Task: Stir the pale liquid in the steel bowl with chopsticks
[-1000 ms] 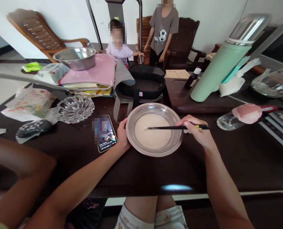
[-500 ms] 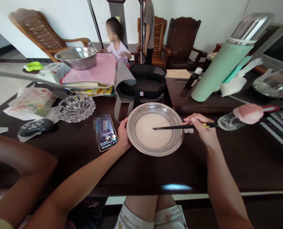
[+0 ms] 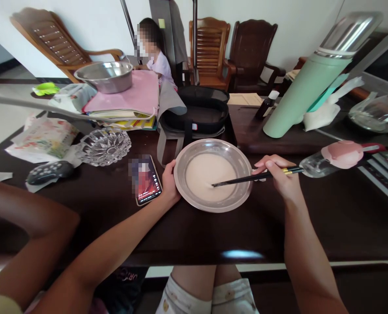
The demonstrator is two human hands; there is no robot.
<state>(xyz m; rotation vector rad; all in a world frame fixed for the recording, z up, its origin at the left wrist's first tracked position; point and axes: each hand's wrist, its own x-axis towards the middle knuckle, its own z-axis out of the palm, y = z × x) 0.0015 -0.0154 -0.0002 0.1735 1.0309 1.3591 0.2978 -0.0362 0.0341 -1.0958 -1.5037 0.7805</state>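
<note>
A shallow metal bowl (image 3: pixel 245 192) rests on the dark table in front of me, holding a pale, milky liquid (image 3: pixel 207 172). My left hand (image 3: pixel 170 181) grips the bowl's left rim, thumb on top and the other fingers hidden under its side. In my right hand (image 3: pixel 280 174) is a pair of black chopsticks (image 3: pixel 242 179) with gold bands, held slantwise over the right rim. Their tips dip into the liquid near the middle of the bowl. A phone (image 3: pixel 148 181) with a lit screen lies just left of my left hand.
Behind the bowl sits a black and grey bag (image 3: pixel 194 115). Leftward are a cut-glass dish (image 3: pixel 105 147), a game controller (image 3: pixel 49 172) and a metal basin (image 3: pixel 107 78) on folders. Rightward stand a green thermos (image 3: pixel 307 93) and a pink-lidded bottle (image 3: pixel 341 155). Another person's arm (image 3: pixel 33 222) is at left.
The chopstick tips have moved slightly toward me in the liquid, and the chopsticks slant more. The phone picture differs. The child behind turned and leaned left; the standing person shifted behind the post.
</note>
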